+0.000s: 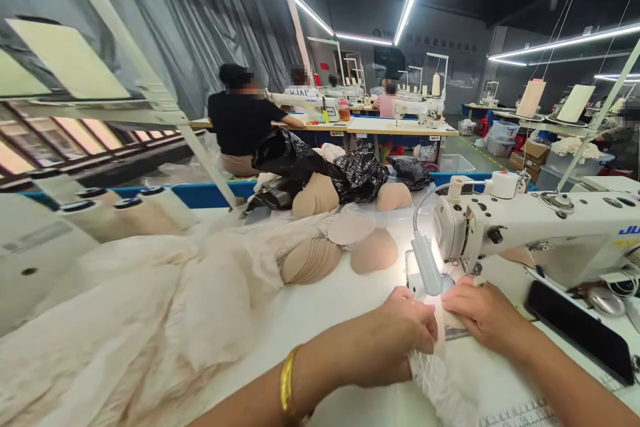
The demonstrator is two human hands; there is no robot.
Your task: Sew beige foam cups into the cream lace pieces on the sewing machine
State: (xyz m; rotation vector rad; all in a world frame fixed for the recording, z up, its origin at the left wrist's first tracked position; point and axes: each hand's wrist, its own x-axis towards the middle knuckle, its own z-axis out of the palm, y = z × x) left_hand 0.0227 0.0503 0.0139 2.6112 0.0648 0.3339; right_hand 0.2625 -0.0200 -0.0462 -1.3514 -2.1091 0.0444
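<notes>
A pale fabric piece hangs over the near side of the sewing machine. My left hand is closed on this fabric, its fingers curled in. On the other side of the cloth, my right hand rests by the needle area, fingers stretched forward and touching the fabric edge. A grey lamp on a bendable neck lights the spot and partly covers the needle plate. Beige oval pads lie stacked to the left, with a single flat pad beside them.
Heaped pale cloth covers the table's left side, near several thread cones. A black phone lies right of my right hand. Black plastic bags stand behind the pads. A co-worker in a black shirt sits beyond.
</notes>
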